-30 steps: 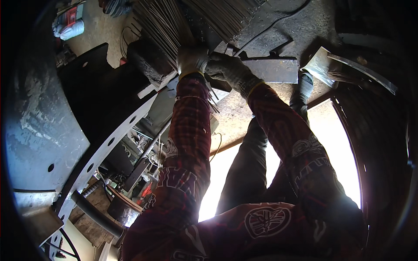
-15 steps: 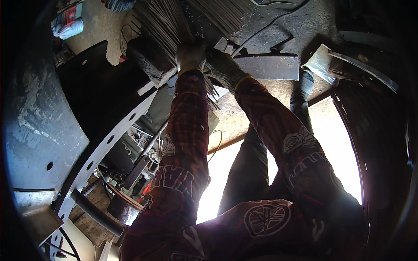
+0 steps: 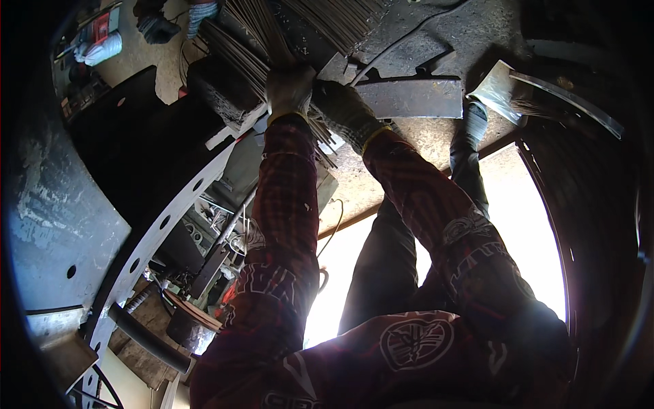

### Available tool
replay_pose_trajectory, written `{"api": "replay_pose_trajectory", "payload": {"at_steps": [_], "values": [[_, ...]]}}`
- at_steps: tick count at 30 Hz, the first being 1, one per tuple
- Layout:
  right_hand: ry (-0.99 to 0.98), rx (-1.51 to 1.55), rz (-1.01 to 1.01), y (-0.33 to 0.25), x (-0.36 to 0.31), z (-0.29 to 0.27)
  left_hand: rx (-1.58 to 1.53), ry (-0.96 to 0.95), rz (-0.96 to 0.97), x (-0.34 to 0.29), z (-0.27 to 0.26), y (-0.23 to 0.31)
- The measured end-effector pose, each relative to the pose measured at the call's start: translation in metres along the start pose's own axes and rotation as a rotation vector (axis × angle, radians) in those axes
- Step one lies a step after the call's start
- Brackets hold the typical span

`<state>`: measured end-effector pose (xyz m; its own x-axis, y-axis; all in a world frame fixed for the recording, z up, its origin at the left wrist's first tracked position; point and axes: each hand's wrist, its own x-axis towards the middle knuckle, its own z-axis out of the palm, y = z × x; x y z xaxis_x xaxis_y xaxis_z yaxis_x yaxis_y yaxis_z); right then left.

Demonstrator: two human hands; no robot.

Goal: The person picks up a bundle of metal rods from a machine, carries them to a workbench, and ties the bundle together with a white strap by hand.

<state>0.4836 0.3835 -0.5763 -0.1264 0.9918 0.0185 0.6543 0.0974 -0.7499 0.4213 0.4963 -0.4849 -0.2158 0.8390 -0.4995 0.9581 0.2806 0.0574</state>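
The person's left hand [image 3: 289, 94], in a pale, dirty knit glove with a yellow cuff, is closing around a bundle of long, thin, brown-grey metal rods [image 3: 261, 31]. Its back is facing up, so the fingertips are hiding underneath. The right hand [image 3: 342, 112], in a darker-looking grey knit glove, is sitting just beside it, close to the rods. Its fingers are hiding in shadow, so I cannot tell if they are pinching or lying loose. The bundle is running up past the top edge, which is cutting off its far ends, and the near ends are poking out below the two hands. A second pile of thin dark metal rods [image 3: 340, 24] is lying to the right, and the top edge is cutting that off too. A flat grey metal plate [image 3: 409, 99] is lying to the right of the hands. A shiny, see-through plastic sheet [image 3: 496, 92] is lying farther right, but its shape is hard to make out. On the left, a curved grey steel strip with round holes [image 3: 163, 221] is bending past the left sleeve, and deep shadow is swallowing the part behind it. At the top left, another person's dark glove [image 3: 158, 29] is showing, with the rest mostly out of view.
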Motion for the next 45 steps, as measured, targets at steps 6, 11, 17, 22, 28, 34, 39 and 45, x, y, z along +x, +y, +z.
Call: {"api": "replay_pose_trajectory", "payload": {"at_steps": [6,11,17,22,28,34,39,45], "values": [[-0.032,0.033,0.099,0.013,0.002,0.005,0.190,-0.009,0.162,-0.007,0.004,0.022],[0.009,0.132,-0.204,0.013,0.009,0.009,0.242,0.118,0.178,0.031,0.039,-0.043],[-0.032,0.243,0.099,0.030,0.009,0.006,0.197,0.028,0.081,0.012,0.025,0.002],[0.047,0.071,-0.113,0.019,0.013,-0.002,0.071,-0.005,0.220,0.004,0.012,0.003],[-0.008,0.039,0.027,-0.006,0.014,-0.019,-0.302,-0.198,0.085,0.037,0.020,-0.037],[-0.171,0.275,0.324,-0.043,0.011,-0.049,-0.413,-0.054,0.146,0.032,0.020,-0.053],[0.011,0.320,0.246,-0.052,0.009,-0.051,-0.741,-0.346,0.011,0.015,-0.004,-0.037],[0.026,0.585,0.332,-0.071,0.000,-0.083,-0.971,-0.328,-0.098,-0.008,-0.015,-0.057]]}}
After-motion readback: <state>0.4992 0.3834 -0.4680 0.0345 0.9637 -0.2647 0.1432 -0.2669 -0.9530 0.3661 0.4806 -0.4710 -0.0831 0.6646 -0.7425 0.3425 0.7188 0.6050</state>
